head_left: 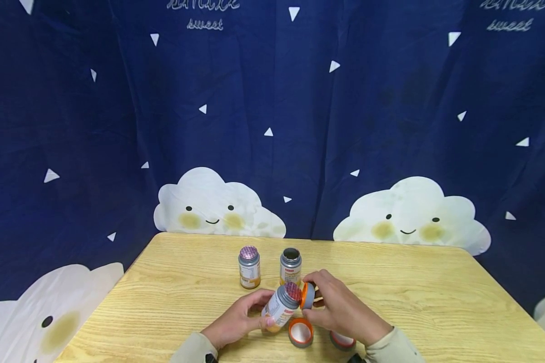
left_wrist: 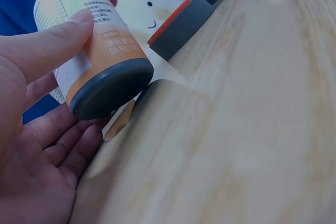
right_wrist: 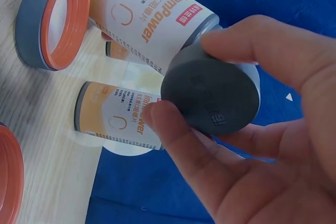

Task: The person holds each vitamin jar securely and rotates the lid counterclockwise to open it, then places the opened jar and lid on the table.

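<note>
My left hand point(head_left: 236, 320) grips a vitamin tablet bottle point(head_left: 278, 308) with a white and orange label, tilted to the right. Patterned reddish foil point(head_left: 293, 291) covers its mouth. Between the thumb and fingers of my right hand point(head_left: 338, 307) is a grey screw cap point(right_wrist: 210, 95), its orange inner side facing the bottle's neck. In the right wrist view the cap overlaps the neck. Just below the hands, one cap point(head_left: 301, 345) lies on the table with its inside up, and another cap point(head_left: 343, 347) is partly hidden under my right hand.
Two similar bottles stand farther back on the wooden table point(head_left: 177, 282): the left bottle point(head_left: 250, 269) has a purple foil top, while the right bottle point(head_left: 290, 267) shows a dark open mouth. A dark blue curtain point(head_left: 300, 126) with clouds hangs behind the table's far edge.
</note>
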